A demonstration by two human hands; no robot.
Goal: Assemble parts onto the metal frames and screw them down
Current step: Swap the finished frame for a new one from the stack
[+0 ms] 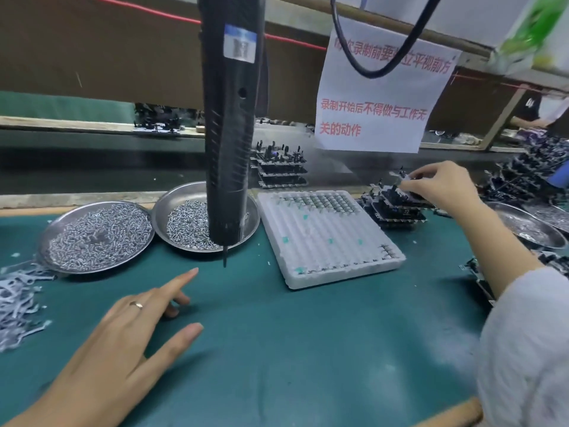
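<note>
Right hand (443, 186) pinches the top frame (403, 192) on the stack (397, 211) beyond the tray (326, 235), left hand (132, 328) lies open on the mat (277, 349) — snag it and the stack could topple.

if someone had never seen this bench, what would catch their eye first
First, the long black electric screwdriver hanging down the middle, its bit poised above the green mat. Behind it sit two round steel dishes of small silver screws, with a white foam tray to their right. Far right, the right hand pinches the top frame of a stack of dark metal frames, while the left hand rests open on the mat.
</note>
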